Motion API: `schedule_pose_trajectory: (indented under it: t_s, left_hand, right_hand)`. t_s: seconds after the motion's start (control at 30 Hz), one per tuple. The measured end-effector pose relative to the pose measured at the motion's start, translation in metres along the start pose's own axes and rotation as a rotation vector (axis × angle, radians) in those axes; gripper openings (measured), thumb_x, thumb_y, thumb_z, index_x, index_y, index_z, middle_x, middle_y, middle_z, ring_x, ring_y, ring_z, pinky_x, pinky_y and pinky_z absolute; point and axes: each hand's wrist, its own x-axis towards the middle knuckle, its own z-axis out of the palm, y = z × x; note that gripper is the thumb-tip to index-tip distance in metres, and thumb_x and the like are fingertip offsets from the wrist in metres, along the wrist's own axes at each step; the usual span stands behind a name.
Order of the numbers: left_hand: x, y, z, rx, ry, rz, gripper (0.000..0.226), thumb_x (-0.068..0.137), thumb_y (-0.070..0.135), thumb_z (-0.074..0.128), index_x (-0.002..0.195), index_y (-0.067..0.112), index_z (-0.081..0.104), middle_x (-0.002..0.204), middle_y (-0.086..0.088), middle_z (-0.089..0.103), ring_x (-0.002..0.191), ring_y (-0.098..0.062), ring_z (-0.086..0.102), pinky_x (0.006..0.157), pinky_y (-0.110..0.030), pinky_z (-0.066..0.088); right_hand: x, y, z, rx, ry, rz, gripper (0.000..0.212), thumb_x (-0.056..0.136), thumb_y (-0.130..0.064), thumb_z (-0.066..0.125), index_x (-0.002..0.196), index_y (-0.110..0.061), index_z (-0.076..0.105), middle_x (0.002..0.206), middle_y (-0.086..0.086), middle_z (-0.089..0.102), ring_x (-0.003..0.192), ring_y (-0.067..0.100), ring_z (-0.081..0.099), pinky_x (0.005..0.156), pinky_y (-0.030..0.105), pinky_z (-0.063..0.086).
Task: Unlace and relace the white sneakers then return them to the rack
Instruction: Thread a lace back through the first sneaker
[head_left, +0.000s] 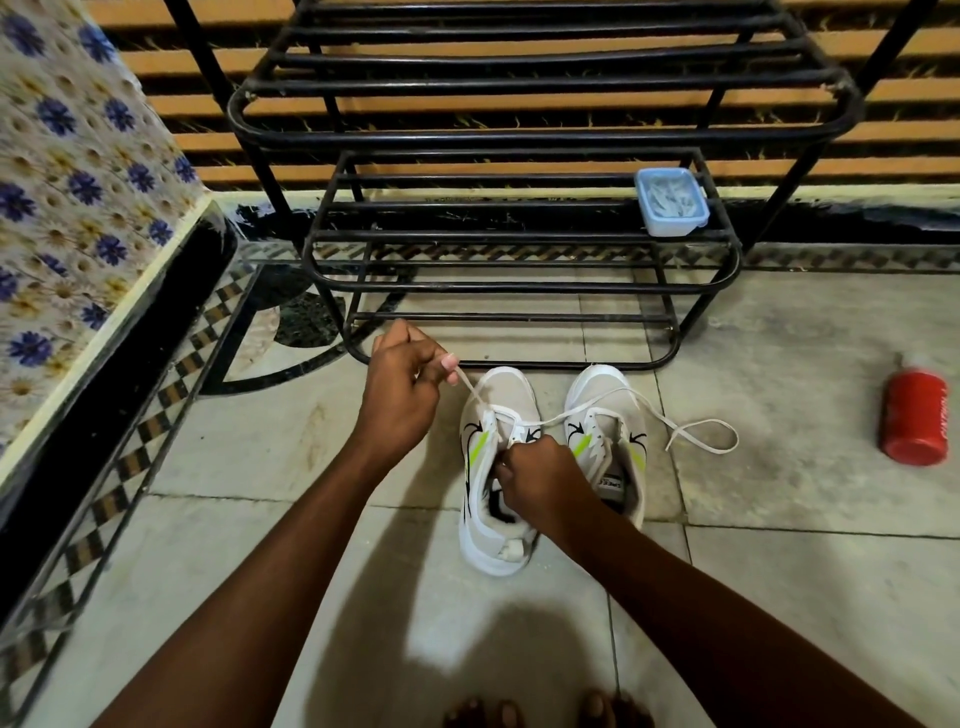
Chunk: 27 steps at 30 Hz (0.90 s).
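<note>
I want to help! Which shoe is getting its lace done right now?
The left sneaker, the one farther from the red bottle. Both hands work on it: the left hand pulls its lace, the right hand grips its eyelets. The right sneaker goes untouched.

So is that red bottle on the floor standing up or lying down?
Lying down. The red bottle rests on its side on the floor tiles, white cap pointing toward the wall, right of the sneakers.

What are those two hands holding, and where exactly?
The left hand pinches the white shoelace near its free end. The right hand grips the same lace at the eyelets of the left sneaker.
</note>
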Motion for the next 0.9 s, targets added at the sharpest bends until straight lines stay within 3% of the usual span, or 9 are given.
schedule_pose_trajectory:
  t_s: [0.1,0.23,0.37,0.47,0.53,0.57,0.7,0.8,0.9]
  left_hand:
    - [-0.004,0.007,0.003,-0.031,0.025,0.003,0.03,0.1,0.013,0.064,0.07,0.02,0.068,0.09,0.008,0.048,0.087,-0.012,0.055,0.077,-0.03,0.043]
    - [-0.009,0.01,0.005,-0.061,0.031,0.058,0.029,0.098,0.019,0.061,0.069,0.018,0.068,0.091,0.009,0.055,0.094,-0.018,0.059,0.085,-0.042,0.049]
    - [-0.013,0.013,0.005,0.255,-0.112,-0.005,0.031,0.103,0.038,0.056,0.075,0.028,0.066,0.097,0.011,0.055,0.106,-0.02,0.055,0.096,-0.051,0.042]
    - [-0.014,0.014,0.002,0.312,-0.097,-0.055,0.029,0.101,0.046,0.06,0.08,0.026,0.066,0.104,0.011,0.057,0.113,-0.015,0.053,0.093,-0.044,0.03]
    - [-0.015,0.018,-0.001,0.299,-0.057,-0.073,0.03,0.098,0.049,0.064,0.077,0.028,0.064,0.106,0.012,0.058,0.114,-0.013,0.053,0.092,-0.042,0.025]
    - [-0.014,0.021,-0.003,0.287,-0.043,-0.078,0.031,0.097,0.05,0.065,0.076,0.027,0.064,0.106,0.013,0.058,0.114,-0.013,0.054,0.092,-0.042,0.024]
    - [-0.009,0.027,-0.009,0.171,-0.041,-0.09,0.039,0.088,0.067,0.06,0.072,0.031,0.064,0.099,0.012,0.062,0.102,-0.01,0.062,0.099,-0.057,0.042]
    - [-0.005,0.038,-0.015,0.059,-0.036,-0.1,0.041,0.088,0.071,0.058,0.074,0.032,0.064,0.086,0.01,0.069,0.086,-0.012,0.069,0.093,-0.063,0.05]
    - [-0.003,0.055,-0.021,-0.071,-0.026,-0.116,0.051,0.095,0.062,0.057,0.075,0.016,0.062,0.071,0.0,0.07,0.068,-0.024,0.066,0.077,-0.05,0.056]
  right_hand:
    - [0.0,0.001,-0.001,-0.003,-0.013,0.003,0.031,0.101,-0.034,0.046,0.108,-0.013,0.068,0.11,0.015,0.069,0.108,0.036,0.061,0.087,0.034,0.044]
    - [0.0,-0.001,-0.005,0.006,-0.023,0.004,0.029,0.101,-0.031,0.047,0.112,-0.013,0.067,0.112,0.015,0.069,0.111,0.036,0.06,0.091,0.036,0.045]
    - [0.003,0.005,-0.006,0.077,-0.027,-0.051,0.029,0.101,-0.036,0.048,0.11,-0.019,0.07,0.105,0.014,0.07,0.103,0.035,0.064,0.088,0.036,0.049]
    - [0.01,0.019,-0.007,0.179,0.059,-0.069,0.019,0.098,-0.035,0.048,0.091,-0.024,0.062,0.091,0.012,0.067,0.088,0.036,0.066,0.074,0.035,0.047]
    - [0.016,0.029,-0.012,0.133,0.195,-0.096,0.013,0.087,-0.02,0.057,0.099,-0.016,0.062,0.097,0.011,0.064,0.095,0.034,0.062,0.078,0.038,0.051]
    - [0.021,0.035,-0.014,0.058,0.262,-0.103,0.027,0.079,-0.015,0.064,0.106,-0.013,0.063,0.103,0.011,0.064,0.101,0.034,0.06,0.082,0.041,0.051]
    - [0.033,0.048,-0.038,-0.21,0.111,-0.028,0.066,0.078,-0.02,0.065,0.14,-0.018,0.04,0.115,0.004,0.062,0.119,0.029,0.053,0.104,0.058,0.03]
    - [0.038,0.051,-0.046,-0.178,-0.005,-0.056,0.06,0.083,-0.026,0.058,0.137,-0.02,0.031,0.102,0.0,0.067,0.111,0.027,0.059,0.108,0.064,0.021]
    - [0.041,0.057,-0.049,0.008,0.007,-0.072,0.034,0.083,-0.022,0.057,0.112,-0.028,0.041,0.084,-0.007,0.063,0.102,0.026,0.059,0.101,0.053,0.033]
